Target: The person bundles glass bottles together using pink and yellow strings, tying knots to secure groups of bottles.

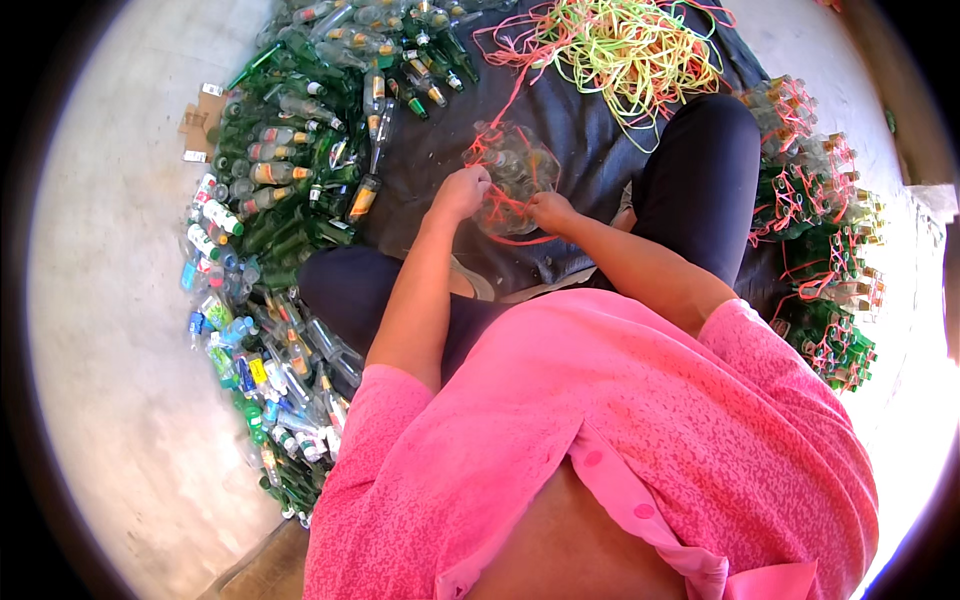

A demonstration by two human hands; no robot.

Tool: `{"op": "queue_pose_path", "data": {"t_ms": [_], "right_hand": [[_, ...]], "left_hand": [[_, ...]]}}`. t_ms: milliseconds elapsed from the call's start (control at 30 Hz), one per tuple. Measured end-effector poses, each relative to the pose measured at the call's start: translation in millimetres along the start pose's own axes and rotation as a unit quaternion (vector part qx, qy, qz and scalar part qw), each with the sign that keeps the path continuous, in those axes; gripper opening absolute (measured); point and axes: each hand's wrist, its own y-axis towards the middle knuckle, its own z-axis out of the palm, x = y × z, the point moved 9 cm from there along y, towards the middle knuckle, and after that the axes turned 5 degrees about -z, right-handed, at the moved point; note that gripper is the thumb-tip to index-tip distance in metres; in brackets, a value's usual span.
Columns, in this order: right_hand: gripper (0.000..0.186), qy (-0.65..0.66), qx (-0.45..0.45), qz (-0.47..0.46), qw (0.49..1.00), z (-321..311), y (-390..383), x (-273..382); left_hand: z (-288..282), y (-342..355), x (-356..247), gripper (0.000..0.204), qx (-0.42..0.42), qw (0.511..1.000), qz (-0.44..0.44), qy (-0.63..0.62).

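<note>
Between my knees a bundle of clear glass bottles [522, 172] stands on a dark sheet, with pinkish-red cord [508, 204] running around and across it. My left hand [464, 191] is closed on the cord at the bundle's left side. At the right side my right hand [552, 212] pinches the same cord, its fingertips against the bundle. A loop of cord hangs along the near edge, and another strand leads up from the bundle toward the far heap. The bottles' lower parts are hard to make out.
A tangled heap of yellow and pink cord [640, 55] lies at the far side of the dark sheet [410, 140]. Loose green and clear bottles [290, 140] are piled along my left. Tied bottle bundles [825, 260] stand at my right. Flattened cardboard [204, 115] lies far left.
</note>
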Motion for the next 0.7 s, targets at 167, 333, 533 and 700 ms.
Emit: {"op": "queue_pose_path", "data": {"t_ms": [167,333,533,700], "right_hand": [[0.027,-0.024,0.02,0.011,0.999,5,2,-3],[0.027,-0.086,0.033,-0.039,0.995,12,13,-6],[0.026,-0.159,0.058,-0.075,0.983,21,25,-19],[0.02,-0.363,0.083,-0.208,0.904,28,20,2]], "left_hand": [[-1,-6,-6,0.014,0.012,0.997,-0.057,-0.044],[-2,-2,-19,0.013,0.035,0.996,-0.063,-0.046],[1,10,-13,0.013,0.044,0.993,-0.103,0.039],[-2,17,-10,0.011,0.004,0.99,-0.093,0.11]]}}
